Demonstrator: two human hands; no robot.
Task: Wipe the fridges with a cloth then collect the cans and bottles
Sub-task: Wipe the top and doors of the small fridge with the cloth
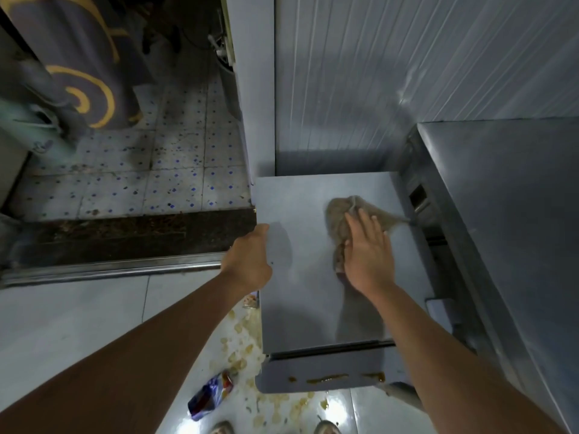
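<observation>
A small grey fridge (300, 296) stands below me, its flat top facing the camera. A beige cloth (340, 214) lies on the right part of that top. My right hand (366, 252) presses flat on the cloth with fingers spread. My left hand (247, 261) grips the fridge's left edge, thumb on top. A taller steel fridge (507, 230) stands to the right. A crushed blue and red can (210, 396) lies on the floor by the small fridge's front left corner.
Yellowish spills and crumbs (241, 355) dot the white floor tiles around the can. A metal door sill (109, 270) crosses the floor at left, with speckled tiles beyond. A grey and yellow rolled rug (78, 64) leans at the top left. My shoes (326, 427) show at the bottom.
</observation>
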